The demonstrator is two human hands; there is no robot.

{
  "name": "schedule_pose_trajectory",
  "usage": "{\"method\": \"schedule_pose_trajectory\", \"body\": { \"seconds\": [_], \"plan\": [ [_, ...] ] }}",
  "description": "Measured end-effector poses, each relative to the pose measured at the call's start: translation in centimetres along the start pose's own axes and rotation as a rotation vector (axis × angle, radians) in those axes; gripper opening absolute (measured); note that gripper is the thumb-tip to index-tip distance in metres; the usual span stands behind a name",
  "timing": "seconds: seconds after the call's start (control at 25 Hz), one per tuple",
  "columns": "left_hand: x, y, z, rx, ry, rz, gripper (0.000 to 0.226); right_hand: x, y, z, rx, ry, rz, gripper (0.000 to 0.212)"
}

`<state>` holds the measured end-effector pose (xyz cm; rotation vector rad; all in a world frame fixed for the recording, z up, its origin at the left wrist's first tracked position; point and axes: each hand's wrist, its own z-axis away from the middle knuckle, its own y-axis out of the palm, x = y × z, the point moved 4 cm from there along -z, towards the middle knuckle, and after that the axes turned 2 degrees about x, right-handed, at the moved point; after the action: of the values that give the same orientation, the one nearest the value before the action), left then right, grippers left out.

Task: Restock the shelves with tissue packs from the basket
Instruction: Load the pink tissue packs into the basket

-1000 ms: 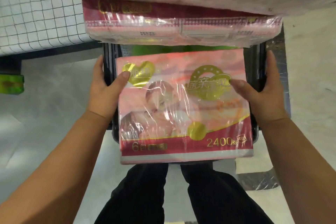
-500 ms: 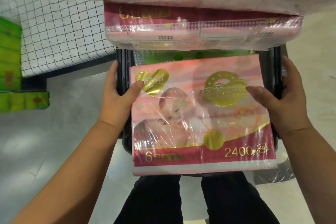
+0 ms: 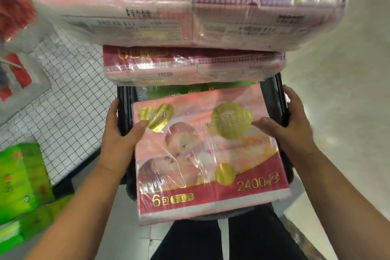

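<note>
White wire grid panel (image 3: 69, 101) lies tilted at left. Just below it: green packages (image 3: 21, 179), stacked and blurred. Above it: red-and-white items (image 3: 14, 74), too blurred to identify. Well right of it: pale grey floor (image 3: 337, 69). Below-right of it, at bottom edge: black trousers (image 3: 211, 240).

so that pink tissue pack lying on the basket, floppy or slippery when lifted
Likely squashy, not rigid: the pink tissue pack is bundles under wrinkled film. Probably light for its bulk, being tissue. The glossy wrap may slide on the basket.
</note>
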<state>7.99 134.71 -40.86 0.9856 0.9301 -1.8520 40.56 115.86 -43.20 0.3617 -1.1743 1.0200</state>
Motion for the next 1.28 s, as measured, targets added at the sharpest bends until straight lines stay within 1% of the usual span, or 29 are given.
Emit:
{"method": "schedule_pose_trajectory", "body": {
  "seconds": [0.08, 0.2, 0.32, 0.36, 0.44, 0.52, 0.64, 0.72, 0.8, 0.84, 0.92, 1.04, 1.12, 1.2, 1.28],
  "plan": [
    [-4.0, 0.5, 2.2, 0.090, 0.056, -0.013, 0.088, 1.6, -2.2, 4.5, -0.078, 0.000, -0.037, 0.108],
    [-8.3, 1.6, 5.3, 0.206, 0.106, -0.028, 0.072, 2.9, -4.9, 11.0, -0.190, 0.018, -0.112, 0.108],
    [-12.0, 3.6, 9.5, 0.343, 0.168, -0.062, 0.066, 3.8, -7.9, 19.0, -0.327, -0.004, -0.143, 0.102],
    [-12.8, 4.3, 11.0, 0.388, 0.186, -0.079, 0.066, 3.8, -8.7, 21.9, -0.376, -0.003, -0.145, 0.100],
    [-13.8, 5.9, 14.2, 0.478, 0.229, -0.114, 0.074, 3.5, -10.2, 27.8, -0.478, 0.008, -0.171, 0.101],
    [-14.1, 7.3, 17.4, 0.544, 0.257, -0.154, 0.081, 3.0, -11.2, 33.4, -0.561, 0.013, -0.198, 0.097],
    [-14.4, 10.1, 22.6, 0.668, 0.331, -0.206, 0.065, 2.3, -12.5, 41.8, -0.703, 0.016, -0.192, 0.088],
    [-14.3, 11.8, 25.8, 0.772, 0.355, -0.239, 0.063, 1.5, -12.8, 47.7, -0.828, 0.047, -0.182, 0.090],
    [-14.0, 14.0, 28.9, 0.892, 0.365, -0.276, 0.078, 0.6, -13.1, 53.1, -0.948, 0.098, -0.184, 0.098],
    [-13.8, 15.1, 30.2, 0.947, 0.365, -0.293, 0.083, 0.3, -13.1, 55.4, -0.999, 0.125, -0.187, 0.098],
    [-13.5, 17.4, 33.2, 1.034, 0.381, -0.333, 0.087, -0.7, -12.7, 59.8, -1.104, 0.166, -0.202, 0.092],
    [-12.9, 21.2, 38.0, 1.214, 0.430, -0.441, 0.097, -2.1, -10.8, 66.4, -1.296, 0.221, -0.299, 0.086],
    [-12.5, 23.9, 41.1, 1.348, 0.430, -0.495, 0.095, -2.8, -8.9, 70.0, -1.413, 0.267, -0.396, 0.085],
    [-12.2, 26.3, 44.4, 1.484, 0.407, -0.501, 0.090, -3.0, -7.3, 72.8, -1.506, 0.302, -0.458, 0.086],
    [-11.7, 28.1, 48.4, 1.624, 0.413, -0.526, 0.095, -3.3, -5.5, 75.9, -1.628, 0.371, -0.489, 0.097]
  ]
}}
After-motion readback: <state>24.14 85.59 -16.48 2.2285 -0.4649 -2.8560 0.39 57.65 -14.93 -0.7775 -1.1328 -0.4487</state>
